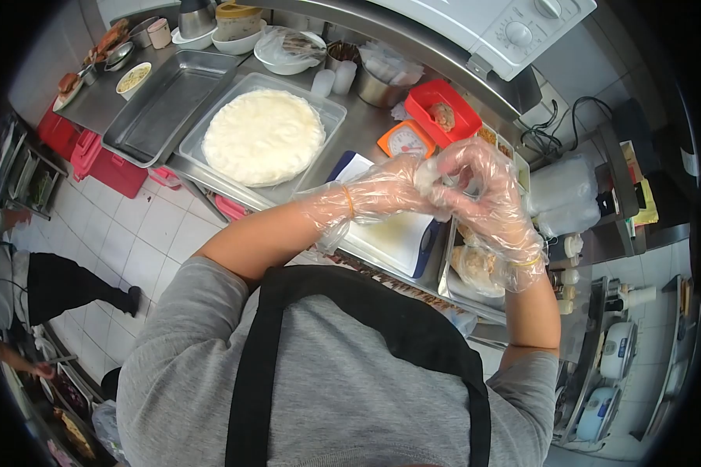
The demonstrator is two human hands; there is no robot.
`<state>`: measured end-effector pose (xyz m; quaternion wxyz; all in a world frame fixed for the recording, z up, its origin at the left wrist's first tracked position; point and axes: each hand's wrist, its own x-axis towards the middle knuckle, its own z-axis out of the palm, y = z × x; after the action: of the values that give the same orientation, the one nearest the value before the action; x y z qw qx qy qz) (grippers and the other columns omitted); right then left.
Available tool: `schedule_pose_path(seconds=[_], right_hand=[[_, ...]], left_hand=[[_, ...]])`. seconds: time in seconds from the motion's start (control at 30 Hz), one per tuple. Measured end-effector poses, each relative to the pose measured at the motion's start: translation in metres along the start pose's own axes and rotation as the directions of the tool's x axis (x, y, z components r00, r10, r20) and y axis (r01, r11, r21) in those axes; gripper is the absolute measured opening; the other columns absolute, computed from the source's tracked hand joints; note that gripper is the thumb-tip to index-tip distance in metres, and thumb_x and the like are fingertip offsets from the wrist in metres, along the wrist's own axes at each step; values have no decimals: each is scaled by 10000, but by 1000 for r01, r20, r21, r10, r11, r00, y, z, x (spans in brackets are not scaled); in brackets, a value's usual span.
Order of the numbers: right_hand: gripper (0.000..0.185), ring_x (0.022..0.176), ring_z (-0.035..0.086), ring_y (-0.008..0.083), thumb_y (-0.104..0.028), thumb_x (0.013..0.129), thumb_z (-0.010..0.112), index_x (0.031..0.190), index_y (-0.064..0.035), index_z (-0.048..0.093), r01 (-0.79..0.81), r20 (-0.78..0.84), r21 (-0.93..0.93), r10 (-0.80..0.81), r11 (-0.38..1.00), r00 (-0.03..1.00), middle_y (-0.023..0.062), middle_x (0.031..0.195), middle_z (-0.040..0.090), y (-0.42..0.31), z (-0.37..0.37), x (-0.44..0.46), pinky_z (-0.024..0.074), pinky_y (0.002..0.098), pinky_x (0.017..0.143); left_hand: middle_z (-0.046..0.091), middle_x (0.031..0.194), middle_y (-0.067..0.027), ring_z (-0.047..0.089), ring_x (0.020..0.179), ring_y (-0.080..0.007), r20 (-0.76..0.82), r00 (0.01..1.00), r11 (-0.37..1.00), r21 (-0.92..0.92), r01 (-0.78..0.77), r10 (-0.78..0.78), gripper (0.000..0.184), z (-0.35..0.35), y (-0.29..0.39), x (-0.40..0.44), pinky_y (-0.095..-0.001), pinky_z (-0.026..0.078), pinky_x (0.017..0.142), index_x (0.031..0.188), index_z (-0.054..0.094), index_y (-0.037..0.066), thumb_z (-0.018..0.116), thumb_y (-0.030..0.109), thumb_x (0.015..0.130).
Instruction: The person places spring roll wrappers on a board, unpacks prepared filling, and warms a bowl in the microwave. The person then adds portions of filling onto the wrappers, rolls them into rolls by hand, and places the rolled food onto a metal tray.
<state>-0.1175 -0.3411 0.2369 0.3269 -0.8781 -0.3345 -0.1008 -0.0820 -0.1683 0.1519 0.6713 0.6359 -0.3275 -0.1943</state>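
My left hand (393, 187) and my right hand (487, 194) meet in front of me, both in clear plastic gloves banded at the wrists. Their fingers are closed in pinches around a small whitish piece (426, 176) that I cannot make out. Below them lies a white cutting board (382, 241) with a dark blue edge. Just beyond the hands stand an orange kitchen scale (406, 141) and a red tray (419, 103) with a lump of pale minced filling (442, 117). To their left, a clear plastic tub (331, 117) holds a round stack of white sheets (265, 138).
A metal tray (144, 117) lies at the left; bowls and a metal pot (382, 92) line the back. A white appliance (514, 35) overhangs the far right. Near my right forearm is a bagged food item (475, 268). Another person (62, 284) stands at far left.
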Motion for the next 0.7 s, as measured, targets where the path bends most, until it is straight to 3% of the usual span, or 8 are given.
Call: schedule_pose_path(seconds=[0.07, 0.17, 0.2, 0.27, 0.37, 0.47, 0.57, 0.7], right_hand=[[255, 862, 646, 288, -21, 708, 748, 954, -62, 695, 53, 15, -74, -52, 996, 999, 106, 909, 643, 4, 1, 0, 517, 378, 756], [249, 835, 653, 283, -12, 726, 738, 968, -44, 695, 145, 78, -152, -135, 978, 988, 117, 913, 648, 14, -2, 2, 521, 376, 749], [247, 825, 655, 282, -12, 731, 736, 973, -38, 694, 178, 106, -171, -161, 969, 981, 121, 915, 650, 17, -3, 3, 522, 376, 745], [229, 805, 661, 277, -24, 734, 742, 958, -29, 694, 145, 139, -128, -127, 981, 982, 126, 897, 657, 24, -6, 3, 524, 374, 739], [196, 782, 665, 268, -45, 735, 755, 921, -24, 697, 75, 122, -58, -68, 995, 990, 126, 855, 664, 19, -4, 5, 525, 367, 723], [177, 759, 661, 259, -59, 733, 765, 895, -25, 700, 59, 172, -66, -47, 996, 984, 120, 814, 661, 18, -5, 9, 523, 355, 705], [193, 751, 626, 195, -62, 745, 779, 915, -23, 696, -28, 241, -63, 42, 998, 970, 81, 839, 646, 17, -7, 10, 511, 322, 687], [208, 712, 581, 166, -67, 745, 789, 920, -28, 684, -115, 180, -54, 123, 992, 976, 58, 811, 625, 9, -1, 7, 488, 317, 662]], left_hand=[[685, 993, -59, 629, 938, -132, -166, 986, 996, 82, -18, 32, 450, 4, -16, 5, -312, 490, 834, 1116, 666, 60, 807, 343, 795], [686, 979, -60, 623, 930, -136, -21, 996, 990, 118, -81, 84, 428, -1, -21, 8, -318, 483, 824, 1117, 678, 80, 796, 350, 807], [675, 1040, -68, 611, 985, -148, 18, 999, 991, 125, -51, 49, 467, -2, -20, 9, -322, 472, 867, 1169, 650, 72, 795, 335, 812], [654, 1162, -84, 588, 1094, -171, 96, 995, 990, 141, 10, -24, 552, -3, -16, 9, -329, 450, 953, 1271, 594, 55, 793, 306, 822], [653, 1160, -79, 586, 1079, -170, 98, 992, 981, 182, 64, -83, 533, -3, -10, 7, -325, 449, 950, 1274, 596, 73, 786, 292, 827], [648, 1161, -77, 581, 1066, -161, 135, 988, 991, 103, -90, 76, 527, -5, -20, 8, -321, 447, 950, 1282, 596, 85, 783, 282, 830], [667, 977, -85, 613, 894, -197, 143, 989, 940, 333, -78, 31, 562, -8, -42, 17, -353, 478, 802, 1182, 633, 65, 798, 430, 787], [675, 956, -111, 632, 891, -227, 101, 985, 973, 172, -152, 137, 583, -5, -39, 13, -368, 481, 812, 1150, 653, 76, 792, 492, 766]])
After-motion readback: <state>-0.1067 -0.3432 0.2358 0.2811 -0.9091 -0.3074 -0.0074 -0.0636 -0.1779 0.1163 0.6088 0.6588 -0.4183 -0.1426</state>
